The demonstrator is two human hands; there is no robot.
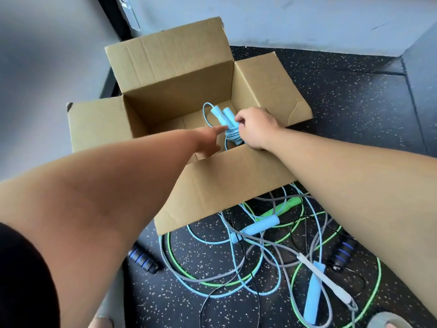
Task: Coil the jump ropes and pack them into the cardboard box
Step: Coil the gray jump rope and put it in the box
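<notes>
An open cardboard box [179,91] stands on the speckled floor with its flaps spread. Inside it, a coiled light-blue jump rope [224,117] with two foam handles is held low near the right wall. My right hand [256,127] grips the wound bundle of that rope from the right. My left hand [209,140] reaches in from the left, its straight fingers touching the coil. In front of the box lies a tangle of loose ropes [260,252]: green, grey, light blue and thin black ones.
Another light-blue handle [261,224] and a longer one [312,294] lie in the tangle, with a white-grey handle [331,282]. Black handles with blue rings lie at the left [142,259] and right [343,252]. A grey wall stands behind the box.
</notes>
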